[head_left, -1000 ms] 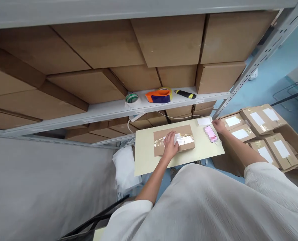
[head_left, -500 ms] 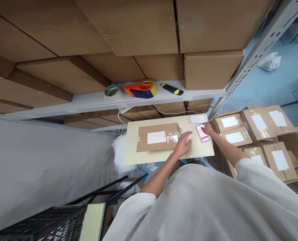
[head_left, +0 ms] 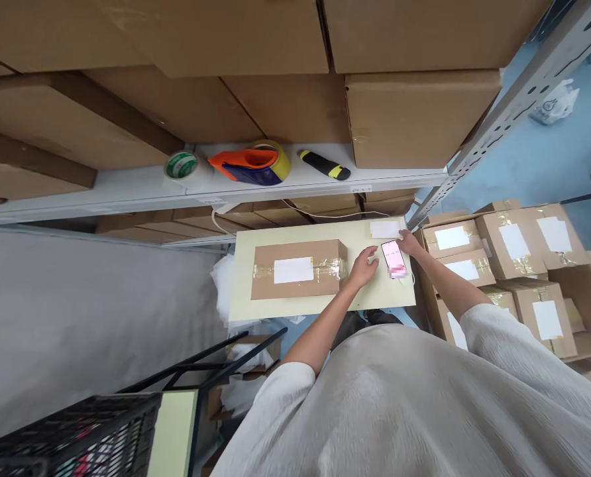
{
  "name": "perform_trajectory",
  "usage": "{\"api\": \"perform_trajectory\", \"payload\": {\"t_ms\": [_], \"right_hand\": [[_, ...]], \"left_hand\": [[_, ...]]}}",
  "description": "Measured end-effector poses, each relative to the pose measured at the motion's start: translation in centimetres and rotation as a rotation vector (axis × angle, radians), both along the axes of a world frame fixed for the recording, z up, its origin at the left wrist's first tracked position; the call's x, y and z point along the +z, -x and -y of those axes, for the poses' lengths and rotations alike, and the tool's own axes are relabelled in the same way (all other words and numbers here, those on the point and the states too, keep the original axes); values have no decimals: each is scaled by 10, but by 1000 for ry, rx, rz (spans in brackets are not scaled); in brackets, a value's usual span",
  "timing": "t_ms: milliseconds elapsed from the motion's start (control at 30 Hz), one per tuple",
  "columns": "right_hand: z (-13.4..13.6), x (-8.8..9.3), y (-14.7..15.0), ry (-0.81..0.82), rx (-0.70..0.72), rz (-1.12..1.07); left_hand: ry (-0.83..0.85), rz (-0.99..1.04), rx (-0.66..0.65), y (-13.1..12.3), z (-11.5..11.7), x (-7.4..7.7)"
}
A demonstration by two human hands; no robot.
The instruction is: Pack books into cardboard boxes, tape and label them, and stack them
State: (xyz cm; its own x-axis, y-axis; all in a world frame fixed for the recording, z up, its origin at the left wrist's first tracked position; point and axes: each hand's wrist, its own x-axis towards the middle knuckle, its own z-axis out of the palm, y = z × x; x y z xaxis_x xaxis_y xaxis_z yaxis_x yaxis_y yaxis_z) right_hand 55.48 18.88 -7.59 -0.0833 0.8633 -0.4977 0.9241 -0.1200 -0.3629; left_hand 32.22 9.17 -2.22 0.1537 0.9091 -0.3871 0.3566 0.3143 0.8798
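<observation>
On the pale table [head_left: 295,309] lies a taped cardboard box [head_left: 270,291] with a blank-looking white label [head_left: 294,270]. My left hand [head_left: 364,267] hovers between the box and a phone, fingers loosely curved and apart, holding nothing. The phone [head_left: 393,260], its screen lit pink, rests on the table's right part. My right hand [head_left: 409,242] is at the phone's upper right corner, fingers slightly apart. Its fingertips also come close to a white paper slip [head_left: 383,229] at the far edge; whether they touch the slip or the phone is unclear.
Above the table, a shelf [head_left: 295,187] carries a tape roll [head_left: 181,165], an orange and blue tape dispenser [head_left: 250,165], a black-yellow cutter [head_left: 324,164] and big cartons [head_left: 419,119]. An open carton of labelled boxes [head_left: 514,248] stands right. A black crate [head_left: 77,434] is at lower left.
My right hand has drawn back from the phone screen toward its upper corner and the paper slip. My left hand stays near the box's right end. The camera view has shifted somewhat.
</observation>
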Motion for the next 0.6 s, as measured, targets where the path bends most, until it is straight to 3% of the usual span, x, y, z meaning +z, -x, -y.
{"api": "perform_trajectory", "payload": {"t_ms": [167,333,600], "right_hand": [[3,9,-1,-155,-145,-126],[1,17,-2,-324,-205,-262],[-6,15,3,-338,-335,-542]], "left_hand": [[20,24,58,-5,-11,-5],[-7,54,139,-27,-40,-6],[-14,76,222,-63,-85,-13]]}}
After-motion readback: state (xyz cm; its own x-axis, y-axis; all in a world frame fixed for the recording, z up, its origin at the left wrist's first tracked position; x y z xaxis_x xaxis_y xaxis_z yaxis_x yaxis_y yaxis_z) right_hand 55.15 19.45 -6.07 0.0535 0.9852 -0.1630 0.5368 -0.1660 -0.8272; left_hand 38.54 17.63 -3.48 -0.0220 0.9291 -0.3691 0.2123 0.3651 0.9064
